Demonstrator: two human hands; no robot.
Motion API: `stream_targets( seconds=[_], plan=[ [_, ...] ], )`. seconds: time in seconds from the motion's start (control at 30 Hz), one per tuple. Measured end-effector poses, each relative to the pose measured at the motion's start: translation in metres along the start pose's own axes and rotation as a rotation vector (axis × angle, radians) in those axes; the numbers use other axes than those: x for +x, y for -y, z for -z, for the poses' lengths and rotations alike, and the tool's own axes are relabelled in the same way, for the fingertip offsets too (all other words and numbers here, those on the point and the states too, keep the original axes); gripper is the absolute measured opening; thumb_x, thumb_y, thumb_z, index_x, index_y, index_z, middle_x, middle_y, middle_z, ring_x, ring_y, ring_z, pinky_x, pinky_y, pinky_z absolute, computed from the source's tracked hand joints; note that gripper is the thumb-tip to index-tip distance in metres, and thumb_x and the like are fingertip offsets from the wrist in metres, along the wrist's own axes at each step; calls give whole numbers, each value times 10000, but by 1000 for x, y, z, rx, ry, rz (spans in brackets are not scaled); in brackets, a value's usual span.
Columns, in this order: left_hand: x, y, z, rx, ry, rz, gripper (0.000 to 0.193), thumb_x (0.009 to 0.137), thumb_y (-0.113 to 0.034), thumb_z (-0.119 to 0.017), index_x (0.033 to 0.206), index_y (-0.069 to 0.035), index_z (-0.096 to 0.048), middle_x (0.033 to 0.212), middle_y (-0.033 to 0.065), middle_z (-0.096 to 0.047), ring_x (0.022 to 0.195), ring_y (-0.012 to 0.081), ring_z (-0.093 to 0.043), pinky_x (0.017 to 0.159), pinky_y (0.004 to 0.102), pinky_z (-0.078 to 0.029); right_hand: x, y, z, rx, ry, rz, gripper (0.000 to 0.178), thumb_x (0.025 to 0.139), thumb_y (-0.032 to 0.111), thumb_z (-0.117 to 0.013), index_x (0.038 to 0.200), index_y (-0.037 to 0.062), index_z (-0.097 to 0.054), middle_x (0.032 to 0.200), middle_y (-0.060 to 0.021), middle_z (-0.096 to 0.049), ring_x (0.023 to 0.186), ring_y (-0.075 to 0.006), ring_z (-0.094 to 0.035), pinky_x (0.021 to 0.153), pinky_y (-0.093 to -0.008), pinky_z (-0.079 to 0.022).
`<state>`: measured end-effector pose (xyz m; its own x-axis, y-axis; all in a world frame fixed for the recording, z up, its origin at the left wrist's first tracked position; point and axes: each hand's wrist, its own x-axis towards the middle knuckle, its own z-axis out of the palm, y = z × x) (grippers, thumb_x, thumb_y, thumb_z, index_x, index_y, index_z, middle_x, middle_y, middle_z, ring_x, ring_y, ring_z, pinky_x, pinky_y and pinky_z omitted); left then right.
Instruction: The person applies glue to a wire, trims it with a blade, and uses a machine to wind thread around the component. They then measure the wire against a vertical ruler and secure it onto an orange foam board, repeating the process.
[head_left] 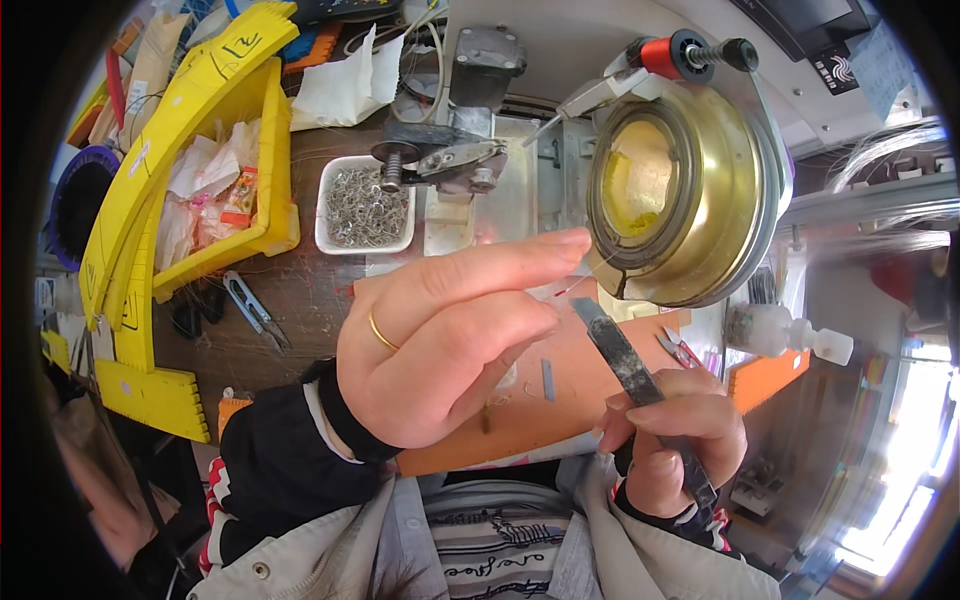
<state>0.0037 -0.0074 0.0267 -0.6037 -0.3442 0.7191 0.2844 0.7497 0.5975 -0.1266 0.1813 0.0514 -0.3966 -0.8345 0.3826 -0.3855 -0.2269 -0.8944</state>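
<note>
Dish [365, 248] sits between bin [283, 225] and drum [722, 185]

Metal pieces [362, 208] lie in the dish. Left of the dish stands the bin, with bags [212, 180] in it; beyond that, farther left of the dish, are long strips [112, 240]. Paper [345, 85] lies behind the dish. Snips [252, 308] are in front and left of it. A clamp mechanism [465, 155] is just to its right, the drum well to its right. The left hand [435, 345] is in front-right of the dish; the right hand [695, 418], holding a bar [622, 355], is farther out that way.

The smudged, dark flat bar [625, 360] slants diagonally.
</note>
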Motion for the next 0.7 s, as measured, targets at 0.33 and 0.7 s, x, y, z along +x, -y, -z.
stream_targets(
  seconds=[0.33, 0.7],
  plan=[
    [-3, 1, -2, -3, -1, 3, 209, 862, 93, -672, 1005, -12, -562, 1154, 195, -644, 1068, 372, -692, 857, 388, -595, 6, -5, 0, -130, 69, 41, 262, 834, 93, -725, 1072, -12, -690, 873, -134, -698, 721, -241, -671, 635, -324, -538],
    [-4, 3, -2, 0, -27, -17, 221, 851, 100, -676, 1011, -9, -569, 1162, 200, -648, 1076, 358, -690, 861, 374, -591, 18, -2, -9, -167, 106, 57, 278, 778, -46, -692, 1054, -18, -672, 851, -114, -692, 710, -214, -665, 652, -316, -533]
  ],
)
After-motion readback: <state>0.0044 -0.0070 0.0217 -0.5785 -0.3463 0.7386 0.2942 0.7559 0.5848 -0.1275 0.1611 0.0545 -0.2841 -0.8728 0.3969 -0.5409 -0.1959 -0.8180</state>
